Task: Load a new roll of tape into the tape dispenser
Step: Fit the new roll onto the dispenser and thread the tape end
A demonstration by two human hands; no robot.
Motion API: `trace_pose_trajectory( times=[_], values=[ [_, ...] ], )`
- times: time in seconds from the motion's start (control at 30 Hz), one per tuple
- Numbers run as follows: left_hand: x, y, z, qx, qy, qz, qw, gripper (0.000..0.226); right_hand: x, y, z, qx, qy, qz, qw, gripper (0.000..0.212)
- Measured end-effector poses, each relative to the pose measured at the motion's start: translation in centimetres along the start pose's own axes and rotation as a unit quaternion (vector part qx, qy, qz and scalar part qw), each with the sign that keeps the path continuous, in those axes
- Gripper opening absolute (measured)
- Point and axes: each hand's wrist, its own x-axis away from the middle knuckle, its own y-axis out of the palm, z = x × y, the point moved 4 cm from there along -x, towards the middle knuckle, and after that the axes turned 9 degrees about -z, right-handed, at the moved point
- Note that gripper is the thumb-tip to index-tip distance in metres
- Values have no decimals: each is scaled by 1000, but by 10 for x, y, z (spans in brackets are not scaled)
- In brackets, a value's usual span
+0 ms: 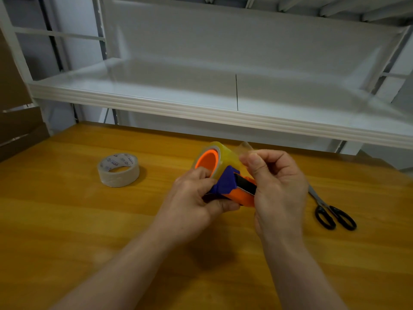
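An orange and blue tape dispenser [232, 186] is held above the wooden table [67, 220]. A clear yellowish tape roll [225, 156] sits on its orange hub. My left hand [192, 198] grips the dispenser's body from the left. My right hand [277, 184] pinches the loose clear end of the tape [245, 146] between thumb and forefinger, just right of the roll. A second roll, whitish with a printed core [118, 170], lies flat on the table to the left, apart from both hands.
Black-handled scissors [330, 212] lie on the table to the right of my right hand. A white metal shelf [201, 108] overhangs the table's far edge. Cardboard boxes [15, 121] stand at the left.
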Motion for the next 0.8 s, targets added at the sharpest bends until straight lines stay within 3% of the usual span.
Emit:
trace_pose_trajectory(
  times=[0.1, 0.23, 0.3, 0.5, 0.8],
  values=[
    [1, -2, -3, 22, 16, -16, 999, 35, 1, -1, -3, 18, -12, -2, 1000, 20],
    [3, -5, 0, -103, 48, -3, 994, 41, -4, -7, -2, -36, 7, 19, 999, 23],
    [2, -4, 0, -116, 39, 6, 992, 44, -4, -6, -1, -48, 8, 17, 999, 24],
    [1, -3, 3, 70, 20, 3, 997, 29, 3, 0, -4, -52, -9, 9, 999, 27],
    [2, -1, 5, 121, 15, -17, 992, 22, 6, -2, -8, -16, -30, 36, 999, 20]
  ],
)
